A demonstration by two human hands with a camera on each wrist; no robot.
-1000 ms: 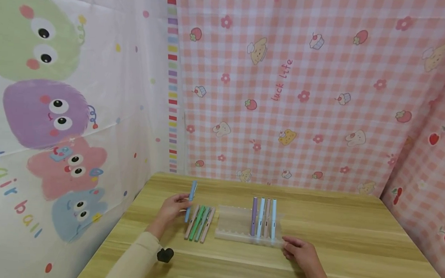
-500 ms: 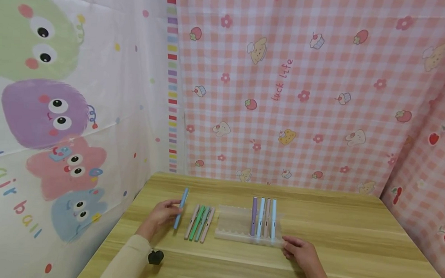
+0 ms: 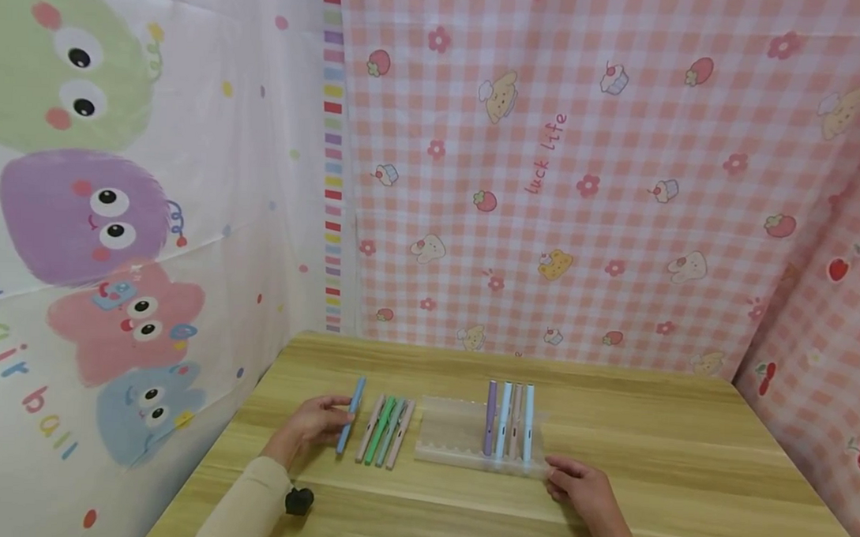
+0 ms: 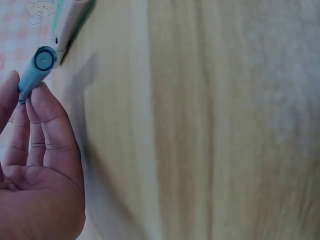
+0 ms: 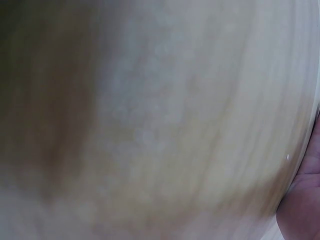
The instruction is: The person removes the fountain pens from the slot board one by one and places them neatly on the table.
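Observation:
My left hand [image 3: 318, 420] pinches a blue pen [image 3: 352, 416] between thumb and fingers, close over the table and just left of a row of pens. In the left wrist view, the round end of the blue pen [image 4: 37, 70] points toward the camera. That row has a green pen [image 3: 380, 431], a grey-green pen [image 3: 392, 433] and pinkish ones on both sides. My right hand [image 3: 584, 487] grips the near right corner of a clear plastic pen tray [image 3: 453, 431]. A purple pen [image 3: 491, 418], two light blue pens and a pinkish pen [image 3: 516, 422] stand side by side in its right half.
The wooden table [image 3: 666, 443] runs back to a pink checked cloth [image 3: 616, 228]. A white cloth with cartoon prints [image 3: 254, 215] hangs at the left. A small black device [image 3: 298, 501] sits at my left wrist.
My left hand has carried the blue pen left, away from the row, then lowered it toward the table beside the other pens. My right hand and the tray have stayed put.

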